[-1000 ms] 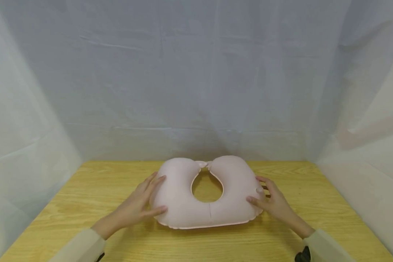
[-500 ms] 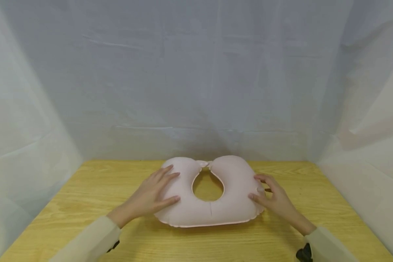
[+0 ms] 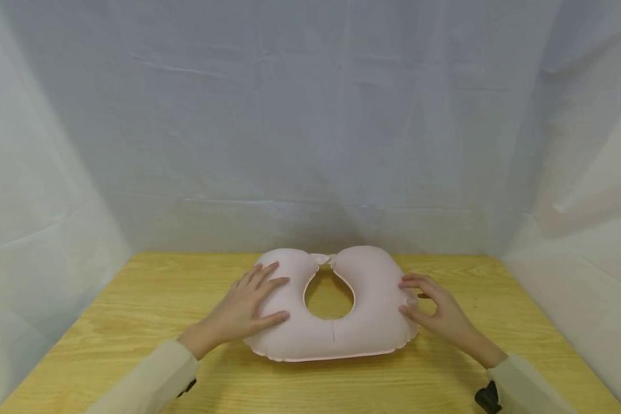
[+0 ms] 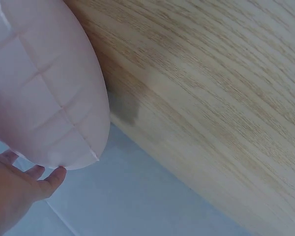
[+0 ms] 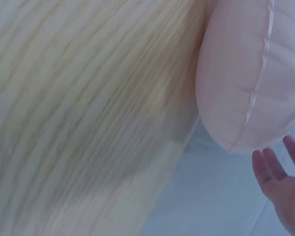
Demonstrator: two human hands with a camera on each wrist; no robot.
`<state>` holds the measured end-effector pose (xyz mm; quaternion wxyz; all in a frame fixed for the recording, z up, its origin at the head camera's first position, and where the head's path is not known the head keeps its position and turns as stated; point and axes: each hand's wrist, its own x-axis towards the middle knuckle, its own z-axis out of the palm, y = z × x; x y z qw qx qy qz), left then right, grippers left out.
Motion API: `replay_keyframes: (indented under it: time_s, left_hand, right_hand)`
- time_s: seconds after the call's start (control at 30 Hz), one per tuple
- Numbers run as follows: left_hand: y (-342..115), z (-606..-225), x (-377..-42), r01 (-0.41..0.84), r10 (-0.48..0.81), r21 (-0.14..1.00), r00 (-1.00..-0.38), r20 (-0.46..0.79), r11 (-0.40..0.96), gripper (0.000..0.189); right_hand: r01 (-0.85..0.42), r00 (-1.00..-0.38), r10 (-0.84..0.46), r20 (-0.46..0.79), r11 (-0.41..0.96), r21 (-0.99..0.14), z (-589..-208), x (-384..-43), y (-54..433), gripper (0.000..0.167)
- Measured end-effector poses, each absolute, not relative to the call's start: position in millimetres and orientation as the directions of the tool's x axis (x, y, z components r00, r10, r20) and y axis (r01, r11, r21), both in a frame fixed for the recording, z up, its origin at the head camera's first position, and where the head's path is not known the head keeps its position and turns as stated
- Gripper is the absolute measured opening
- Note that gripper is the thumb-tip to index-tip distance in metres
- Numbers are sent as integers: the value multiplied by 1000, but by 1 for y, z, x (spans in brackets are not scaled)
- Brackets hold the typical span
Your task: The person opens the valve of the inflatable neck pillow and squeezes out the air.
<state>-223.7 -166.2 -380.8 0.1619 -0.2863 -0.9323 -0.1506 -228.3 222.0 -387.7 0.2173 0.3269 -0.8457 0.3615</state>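
A pale pink inflatable neck pillow (image 3: 336, 339) lies puffed up on the wooden table, its two ends toward the back and joined by a small clasp (image 3: 321, 259). My left hand (image 3: 240, 305) rests on its left lobe, fingers spread over the top. At the right side, my right hand (image 3: 442, 313) has thumb and fingertips at the pillow's edge, on either side of a small valve (image 3: 411, 301), with a gap between them. In the left wrist view, fingers (image 4: 51, 182) touch the pillow's rounded end; the right wrist view has the right fingers (image 5: 273, 164) beside its seamed side.
The light wooden table (image 3: 150, 299) reaches back to a grey-white sheet (image 3: 310, 126). More pale sheeting hangs along the left (image 3: 41, 218) and right sides.
My left hand has slid rightward, farther onto the pillow's left lobe. The right hand has shifted slightly right, its thumb drawn back toward the edge. The pillow has barely moved.
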Motion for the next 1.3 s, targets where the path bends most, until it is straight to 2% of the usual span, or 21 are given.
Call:
replay_keyframes:
  time_s: [0.1, 0.3, 0.57, 0.93, 1.13, 1.3]
  left_hand:
    - [-167, -382, -224, 585, 486, 189, -782, 390, 789, 62]
    - [-167, -385, -225, 580, 484, 194, -788, 380, 791, 64]
    - [-167, -383, -225, 589, 490, 193, -780, 389, 785, 64]
    - [-167, -384, -225, 588, 492, 191, -782, 384, 786, 64]
    - [-167, -385, -225, 577, 489, 198, -795, 359, 793, 64]
    - [-167, -386, -225, 577, 489, 197, -795, 358, 793, 64]
  right_hand:
    - [-727, -675, -421, 606, 520, -449, -397, -238, 231, 38]
    - [-755, -642, -437, 630, 505, -418, -379, -227, 227, 30]
    - [-755, -643, -453, 617, 511, -411, -369, -220, 227, 27]
    - [-769, -629, -478, 613, 499, -399, -387, -238, 240, 28]
    - [-770, -635, -498, 591, 465, -436, -388, -241, 245, 26]
    - [-748, -663, -495, 561, 443, -494, -385, -242, 245, 23]
